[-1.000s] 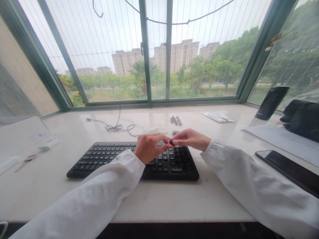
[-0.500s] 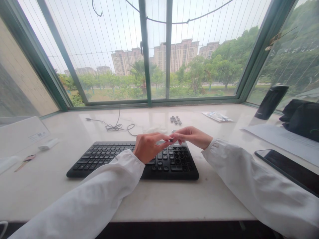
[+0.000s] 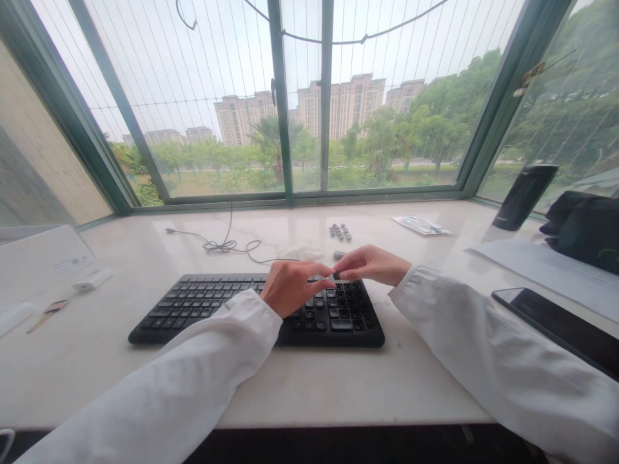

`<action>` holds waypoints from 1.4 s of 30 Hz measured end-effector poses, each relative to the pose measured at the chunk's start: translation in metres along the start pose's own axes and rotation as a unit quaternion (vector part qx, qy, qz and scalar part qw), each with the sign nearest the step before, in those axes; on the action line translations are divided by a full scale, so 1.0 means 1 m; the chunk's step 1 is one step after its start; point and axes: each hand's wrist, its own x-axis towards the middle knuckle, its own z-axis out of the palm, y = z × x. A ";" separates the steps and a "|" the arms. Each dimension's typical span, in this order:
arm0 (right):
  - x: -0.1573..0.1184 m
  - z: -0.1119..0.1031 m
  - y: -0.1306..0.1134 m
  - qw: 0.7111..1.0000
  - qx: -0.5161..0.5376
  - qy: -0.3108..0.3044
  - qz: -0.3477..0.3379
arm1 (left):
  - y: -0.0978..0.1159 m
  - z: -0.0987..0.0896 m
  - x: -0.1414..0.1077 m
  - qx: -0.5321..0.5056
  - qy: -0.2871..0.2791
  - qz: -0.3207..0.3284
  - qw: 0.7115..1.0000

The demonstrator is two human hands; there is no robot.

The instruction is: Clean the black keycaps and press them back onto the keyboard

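A black keyboard (image 3: 203,309) lies on the pale tabletop, and some positions in its number pad look bare of keycaps. Above its upper right part, my right hand (image 3: 370,264) pinches a small dark keycap (image 3: 337,275) between thumb and fingers. My left hand (image 3: 294,283) is beside it over the keyboard, thumb and forefinger a little apart at the keycap's left, with nothing visible between them. Behind the hands stand several loose keycaps (image 3: 340,232) in a small group. A small grey metallic item (image 3: 338,255) lies just behind my right fingertips.
A thin cable (image 3: 227,245) is coiled behind the keyboard. A phone (image 3: 556,325) and paper sheets (image 3: 541,267) lie right, near a black cylinder (image 3: 527,196) and black bag (image 3: 590,225). A clear packet (image 3: 420,225) is at the back; a white box (image 3: 53,258) stands left.
The keycap has gone from between both hands' fingertips to my right fingers, slightly right and lower. My left thumb and forefinger have come off it.
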 end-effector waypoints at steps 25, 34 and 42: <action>0.002 0.007 0.000 0.965 -0.243 0.052 0.081 | 0.006 0.001 0.001 0.023 -0.062 -0.009 0.998; 0.000 0.011 -0.001 0.962 -0.257 0.070 0.060 | 0.006 0.001 0.000 0.022 -0.067 -0.011 0.997; -0.001 0.004 -0.001 0.971 -0.228 0.051 0.042 | 0.008 0.000 0.001 0.013 -0.083 -0.017 0.996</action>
